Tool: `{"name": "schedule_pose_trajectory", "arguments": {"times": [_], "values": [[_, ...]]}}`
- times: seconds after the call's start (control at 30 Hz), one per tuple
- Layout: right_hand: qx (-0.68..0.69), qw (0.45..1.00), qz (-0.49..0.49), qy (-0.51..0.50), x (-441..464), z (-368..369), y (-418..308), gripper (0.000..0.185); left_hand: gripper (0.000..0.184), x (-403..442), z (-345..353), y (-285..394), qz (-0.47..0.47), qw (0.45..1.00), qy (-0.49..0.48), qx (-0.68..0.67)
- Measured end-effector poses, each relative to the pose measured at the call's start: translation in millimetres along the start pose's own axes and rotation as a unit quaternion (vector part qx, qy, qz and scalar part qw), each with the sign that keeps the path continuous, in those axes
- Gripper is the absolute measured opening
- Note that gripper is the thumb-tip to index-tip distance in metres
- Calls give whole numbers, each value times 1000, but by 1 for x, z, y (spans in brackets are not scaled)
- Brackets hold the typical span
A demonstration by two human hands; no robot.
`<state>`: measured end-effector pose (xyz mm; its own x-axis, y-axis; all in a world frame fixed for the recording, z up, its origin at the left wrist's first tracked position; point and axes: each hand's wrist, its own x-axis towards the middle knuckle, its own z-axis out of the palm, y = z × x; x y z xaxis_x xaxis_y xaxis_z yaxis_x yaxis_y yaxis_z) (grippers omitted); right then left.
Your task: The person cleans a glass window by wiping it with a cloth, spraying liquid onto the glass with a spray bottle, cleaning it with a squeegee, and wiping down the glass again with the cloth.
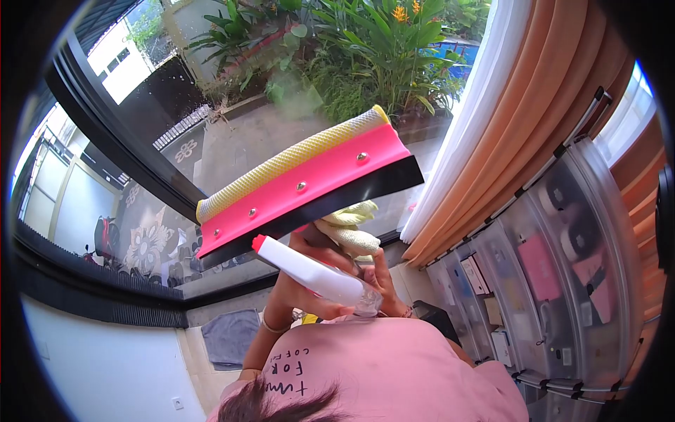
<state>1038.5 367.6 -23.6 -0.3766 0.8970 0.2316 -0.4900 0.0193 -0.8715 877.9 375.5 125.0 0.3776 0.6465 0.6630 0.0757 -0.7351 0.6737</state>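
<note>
Both hands bunched at frame centre around a squeegee, a spray bottle and a cloth.

The left hand (318, 250) appears clenched on the squeegee (299, 186), its handle mostly hidden. The right hand (382, 280) meets the lower end of the spray bottle (309, 271); whether it grasps the bottle or only steadies it, I cannot tell. The pale yellow cloth (355, 235) is bunched above the fingers. The squeegee's pink head slants across the middle of the frame, black blade on its lower edge, with the window (260, 144) behind. For good handling, I would keep the squeegee grip firm, leave the blade edge untouched, gather the cloth clear of the bottle and keep the red nozzle aimed away from the shirt (394, 373).
</note>
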Motion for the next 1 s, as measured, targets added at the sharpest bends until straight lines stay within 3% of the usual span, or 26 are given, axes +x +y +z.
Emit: {"name": "schedule_pose_trajectory", "arguments": {"times": [0.07, 0.13, 0.2, 0.27, 0.3, 0.33, 0.4, 0.47, 0.53, 0.57, 0.6, 0.63, 0.73, 0.8, 0.87, 1.0], "values": [[-21, 997, -51, 48, 5, -1, 8, 48, 47, -5, 1, 0, 0, 1000, 7, 3], [-27, 999, -24, 33, 0, -7, -8, 47, 48, -8, 0, 4, -108, 993, 53, 12], [-103, 994, -9, 36, 2, -9, -15, 47, 56, -13, -1, -8, -64, 995, 53, 49], [-126, 990, -42, 56, 8, -8, -14, 47, 55, -17, 2, -8, -155, 985, 80, -5], [-113, 992, -38, 51, 10, -6, -19, 48, 78, -30, 1, -18, -164, 982, 90, -18], [-100, 993, -35, 46, 11, -6, -23, 49, 78, -39, -2, -25, -163, 982, 91, -18], [-98, 993, -48, 32, 15, -10, -26, 51, 66, -43, -5, -34, -192, 953, 158, -170], [-78, 987, -140, 18, 27, -16, -29, 54, 73, -29, 9, -25, -160, 926, 241, -242], [-122, 974, -185, 57, 40, -23, -40, 47, 69, -35, 8, -36, -122, 969, 192, -93], [-162, 966, -180, 85, 48, -29, -49, 42, 61, -31, 9, -35, -117, 984, 132, -39], [-200, 958, -174, 113, 56, -34, -57, 37, 51, -25, 15, -27, -91, 985, 145, 25], [-277, 927, -183, 172, 63, -40, -62, 41, 52, -23, 16, -27, -80, 989, 125, 30], [-327, 883, -231, 245, 86, -47, -81, 54, 51, -17, 23, -19, -90, 991, 100, -19], [-317, 875, -280, 233, 106, -53, -78, 63, 50, -18, 30, -12, -103, 987, 113, -46], [-242, 925, -215, 199, 119, -56, -77, 61, 46, -22, 33, -15, -112, 985, 103, -77], [-127, 925, -237, 268, 151, -45, -42, 58, 47, -19, 28, -14, -120, 986, 73, -92]]}}
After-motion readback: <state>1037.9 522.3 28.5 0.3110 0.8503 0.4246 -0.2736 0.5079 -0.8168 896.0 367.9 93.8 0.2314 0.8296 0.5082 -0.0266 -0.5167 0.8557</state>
